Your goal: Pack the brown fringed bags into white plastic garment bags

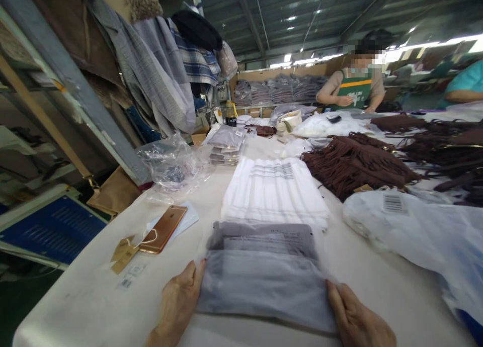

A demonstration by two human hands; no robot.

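Observation:
Between my two hands lies a grey packaged item in a clear plastic bag, with dark print across its far part. My left hand pinches its left edge between thumb and fingers. Its right edge is gripped by my right hand, thumb on top. Just beyond it sits a stack of white plastic bags with lines of print. On the left lie a gold phone, a brown paper tag with white string, and a small barcode sticker.
Crumpled clear plastic and a pile of bagged grey items stand at the back left. Brown fringed pieces and a large white plastic bag occupy the right. A co-worker in a green apron stands across the table.

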